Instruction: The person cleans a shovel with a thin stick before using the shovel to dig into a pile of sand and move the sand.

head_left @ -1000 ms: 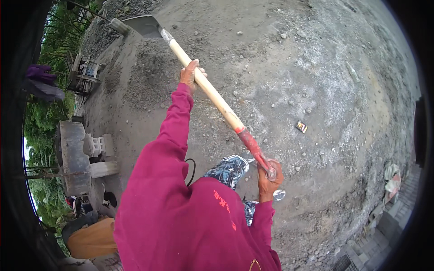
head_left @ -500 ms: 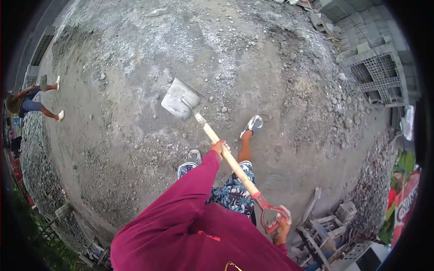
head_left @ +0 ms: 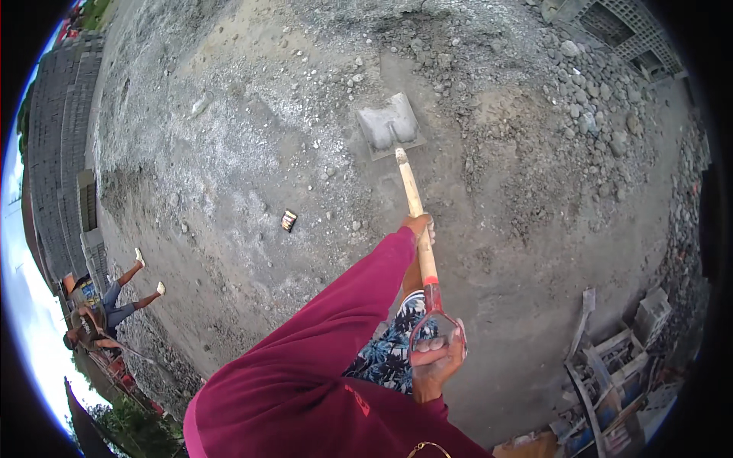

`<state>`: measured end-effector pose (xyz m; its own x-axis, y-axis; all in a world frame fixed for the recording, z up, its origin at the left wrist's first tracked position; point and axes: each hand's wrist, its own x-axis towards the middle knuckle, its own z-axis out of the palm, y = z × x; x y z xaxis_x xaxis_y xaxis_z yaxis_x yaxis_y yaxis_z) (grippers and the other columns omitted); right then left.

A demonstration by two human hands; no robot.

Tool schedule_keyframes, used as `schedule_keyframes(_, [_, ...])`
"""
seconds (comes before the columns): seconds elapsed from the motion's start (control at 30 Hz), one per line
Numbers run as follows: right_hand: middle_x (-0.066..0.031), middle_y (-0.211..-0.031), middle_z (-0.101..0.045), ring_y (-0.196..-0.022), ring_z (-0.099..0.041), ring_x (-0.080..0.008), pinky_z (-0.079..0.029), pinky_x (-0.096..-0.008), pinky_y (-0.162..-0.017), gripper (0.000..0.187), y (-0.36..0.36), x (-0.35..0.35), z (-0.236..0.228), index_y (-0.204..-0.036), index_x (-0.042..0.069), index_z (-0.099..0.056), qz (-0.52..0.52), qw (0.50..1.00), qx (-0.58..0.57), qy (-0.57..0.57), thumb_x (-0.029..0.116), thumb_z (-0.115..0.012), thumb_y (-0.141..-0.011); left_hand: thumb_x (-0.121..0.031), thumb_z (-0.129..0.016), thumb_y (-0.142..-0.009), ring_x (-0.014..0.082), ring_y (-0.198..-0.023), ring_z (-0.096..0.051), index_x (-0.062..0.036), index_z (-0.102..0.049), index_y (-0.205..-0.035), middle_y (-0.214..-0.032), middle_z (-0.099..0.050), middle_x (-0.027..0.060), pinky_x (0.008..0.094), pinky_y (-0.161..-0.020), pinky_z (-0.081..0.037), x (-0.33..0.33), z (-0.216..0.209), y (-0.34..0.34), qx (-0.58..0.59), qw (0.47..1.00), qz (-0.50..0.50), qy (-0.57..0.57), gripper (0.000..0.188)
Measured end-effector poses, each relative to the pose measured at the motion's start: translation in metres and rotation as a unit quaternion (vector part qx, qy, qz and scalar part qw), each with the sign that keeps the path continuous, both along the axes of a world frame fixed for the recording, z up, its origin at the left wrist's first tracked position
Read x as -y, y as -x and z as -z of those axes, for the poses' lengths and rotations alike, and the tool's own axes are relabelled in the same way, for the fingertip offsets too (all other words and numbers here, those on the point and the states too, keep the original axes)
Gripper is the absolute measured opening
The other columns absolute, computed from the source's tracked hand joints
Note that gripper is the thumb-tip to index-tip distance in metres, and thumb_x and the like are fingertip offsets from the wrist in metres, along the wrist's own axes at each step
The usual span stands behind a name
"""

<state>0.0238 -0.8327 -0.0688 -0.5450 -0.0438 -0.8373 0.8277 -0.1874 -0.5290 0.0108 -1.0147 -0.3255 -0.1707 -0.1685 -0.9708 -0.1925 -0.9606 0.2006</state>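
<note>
I hold a shovel with a pale wooden shaft (head_left: 412,191) and a red D-shaped grip (head_left: 432,305). My left hand (head_left: 420,226) is closed around the middle of the shaft. Lower down, my right hand (head_left: 444,359) wraps the grip, fingers curled through it. The shovel's grey, dusty blade (head_left: 388,124) is out ahead of me, low over the gravelly ground; whether it touches the ground I cannot tell.
Loose stones (head_left: 595,114) lie at the far right, near grey hollow blocks (head_left: 626,34). Scrap wood (head_left: 611,374) is piled at the near right. Another person (head_left: 107,317) stands at the left with a long-handled tool. A small striped thing (head_left: 289,220) lies on the ground.
The shovel's blade has swung right and farther away, and the shaft now points more straight ahead. Both hands keep their hold. My view has turned, and the other person appears lower at the left.
</note>
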Motion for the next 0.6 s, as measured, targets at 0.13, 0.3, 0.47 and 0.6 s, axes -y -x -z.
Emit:
schedule_keyframes(0.13, [-0.0008, -0.057, -0.045, -0.045, -0.047, -0.0141, -0.043, -0.0299, -0.042, 0.029, 0.048, 0.124, 0.023, -0.112, 0.007, -0.053, 0.001, 0.998, 0.031, 0.06, 0.03, -0.055, -0.094, -0.019, -0.065, -0.081, 0.0185, -0.054, -0.054, -0.0067, -0.051, -0.088, -0.064, -0.05, 0.0033, 0.0348, -0.047, -0.05, 0.089, -0.028, 0.027, -0.044, 0.987, -0.155, -0.022, 0.019])
schedule_keyframes(0.3, [-0.0026, -0.058, -0.047, -0.045, -0.048, -0.0164, -0.045, -0.0316, -0.044, 0.043, 0.075, 0.167, 0.015, -0.124, 0.003, -0.047, 0.015, 0.997, 0.038, 0.067, 0.032, -0.057, -0.093, -0.016, -0.063, -0.081, 0.0187, -0.052, -0.05, -0.0074, -0.05, -0.085, -0.065, -0.049, 0.0042, 0.0366, -0.047, -0.045, 0.121, -0.017, 0.038, -0.077, 0.986, -0.133, -0.057, 0.017])
schedule_keyframes(0.47, [-0.0007, -0.059, -0.048, -0.044, -0.047, -0.0136, -0.045, -0.0321, -0.042, 0.03, 0.118, 0.236, 0.0, -0.117, 0.004, -0.049, 0.015, 0.99, -0.001, 0.14, 0.019, -0.054, -0.091, -0.013, -0.062, -0.08, 0.0203, -0.051, -0.051, -0.0064, -0.051, -0.084, -0.065, -0.05, 0.0062, 0.0396, -0.045, -0.045, 0.199, -0.024, 0.079, -0.031, 0.992, -0.114, -0.044, 0.014])
schedule_keyframes(0.6, [-0.0045, -0.069, -0.053, -0.054, -0.053, -0.0138, -0.046, -0.0327, -0.043, 0.039, 0.154, 0.352, 0.122, -0.123, 0.001, -0.048, 0.039, 0.987, -0.012, 0.158, 0.005, -0.054, -0.084, -0.012, -0.061, -0.078, 0.0205, -0.053, -0.051, -0.0075, -0.048, -0.087, -0.066, -0.048, 0.0058, 0.0404, -0.047, -0.045, 0.354, 0.045, 0.126, -0.019, 0.995, -0.102, 0.008, 0.017])
